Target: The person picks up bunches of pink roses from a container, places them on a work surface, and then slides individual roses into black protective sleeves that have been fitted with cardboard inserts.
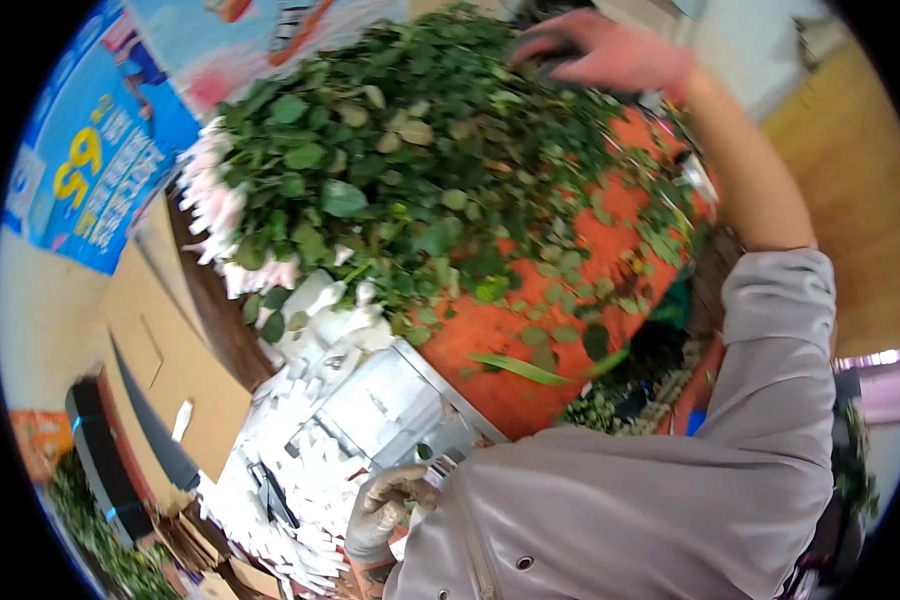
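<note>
My right hand, in a pink and dark glove, reaches over the far right edge of a large heap of leafy green stems. Its fingers look bent but apart, a little blurred, and I see nothing clearly held in them. Low in the view, my left hand wears a dirty pale glove and keeps its fingers curled in front of my grey jacket. A small white piece shows by its fingertips; what the hand grips is partly hidden. The heap lies on an orange-red table surface, with loose leaves scattered over it.
Many small white pieces lie around a pale metal-edged tray, with a black tool among them. Cardboard stands at left, below a blue poster. Cut greenery lies beneath the table's right edge.
</note>
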The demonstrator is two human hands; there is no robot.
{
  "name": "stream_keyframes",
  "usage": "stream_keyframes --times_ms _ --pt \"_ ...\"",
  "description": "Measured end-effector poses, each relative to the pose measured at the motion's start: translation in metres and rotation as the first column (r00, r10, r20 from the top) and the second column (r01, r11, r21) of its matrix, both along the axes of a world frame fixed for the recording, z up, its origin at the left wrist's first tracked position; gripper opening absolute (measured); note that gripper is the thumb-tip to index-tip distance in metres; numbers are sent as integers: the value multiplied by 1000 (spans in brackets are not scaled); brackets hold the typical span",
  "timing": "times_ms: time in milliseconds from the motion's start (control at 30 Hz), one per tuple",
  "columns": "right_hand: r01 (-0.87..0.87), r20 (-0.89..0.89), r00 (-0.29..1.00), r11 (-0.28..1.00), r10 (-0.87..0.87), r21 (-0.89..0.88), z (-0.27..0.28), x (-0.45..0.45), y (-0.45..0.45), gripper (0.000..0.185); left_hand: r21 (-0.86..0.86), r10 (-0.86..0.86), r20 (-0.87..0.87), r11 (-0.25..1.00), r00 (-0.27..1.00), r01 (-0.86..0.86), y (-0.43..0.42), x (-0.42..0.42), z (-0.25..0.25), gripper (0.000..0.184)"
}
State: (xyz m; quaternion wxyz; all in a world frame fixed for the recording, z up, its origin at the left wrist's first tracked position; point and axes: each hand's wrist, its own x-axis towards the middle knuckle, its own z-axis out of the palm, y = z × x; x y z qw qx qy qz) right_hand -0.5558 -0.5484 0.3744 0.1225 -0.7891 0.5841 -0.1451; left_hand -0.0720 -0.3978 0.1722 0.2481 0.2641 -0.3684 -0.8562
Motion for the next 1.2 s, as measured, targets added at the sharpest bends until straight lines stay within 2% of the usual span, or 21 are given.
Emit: stream_keyframes --times_ms 33,67,133,267,333,433,467,533,600,667,700,733,800,833,867,900,933,1000,1067,1133,1200 --pt "-101 -225 971 990 78 -94 -15 28 -32 33 17 34 -3 999 999 -34 0 0 3 60" --pt "-137 -64 989 991 136 -12 -27 60 -56 38 -4 77 4 997 997 -77 1 2 4 60" --pt "-246 -328 931 940 161 -236 -63 108 -111 52 -17 154 58 988 986 -153 4 6 3 67" --pt "-242 -622 783 916 -10 -320 -146 178 -186 72 -11 332 126 943 935 -333 18 5 3 66" --pt "-290 -633 769 932 92 -217 -165 196 -208 65 -41 393 166 919 905 -391 27 5 1 63" --pt "-252 -664 741 958 100 -138 -161 205 -219 50 -65 453 35 891 891 -450 38 15 -19 60" --pt "-286 -580 806 935 115 -211 -167 198 -223 40 -58 455 21 889 890 -454 37 14 -22 60" --pt "-307 -525 844 900 108 -309 -170 191 -234 39 -31 465 22 885 885 -465 41 17 -25 60" --pt "-273 -576 815 914 54 -301 -150 182 -257 33 -3 464 31 886 885 -464 41 17 -25 60" --pt "-214 -368 928 726 -58 -653 -157 158 -290 21 26 454 28 890 891 -454 39 18 -25 60" --pt "-116 -385 914 823 -131 -556 -140 155 -297 23 45 447 25 893 894 -448 41 19 -27 60" --pt "41 -333 928 932 -169 -359 -96 157 -273 23 50 443 20 895 896 -443 42 18 -27 60" --pt "56 -157 974 839 -166 -541 -95 154 -300 32 36 439 -29 898 898 -438 37 12 -25 59" --pt "36 -156 977 839 -143 -542 -88 165 -285 32 14 437 -63 899 897 -437 33 6 -22 58" --pt "-58 -179 984 901 -22 -430 -82 175 -266 43 -30 400 -129 913 908 -406 29 3 -21 57" --pt "-155 -190 977 938 99 -311 -76 183 -256 57 -69 403 -105 909 909 -411 30 5 -24 56" --pt "-211 -246 960 925 135 -316 -93 194 -257 82 -72 414 -110 903 904 -423 31 5 -24 56" --pt "-249 -386 902 963 191 -105 -103 193 -239 78 -34 462 -126 882 878 -470 33 1 -24 57" --pt "-146 -580 812 985 65 -94 -123 189 -254 75 12 482 -69 876 873 -483 40 3 -23 57" --pt "-82 -610 792 990 -4 -112 -134 178 -262 71 51 493 -7 869 870 -492 43 5 -25 57" --pt "-74 -673 740 994 4 -76 -138 180 -263 72 -44 482 11 875 876 -482 42 6 -27 58"
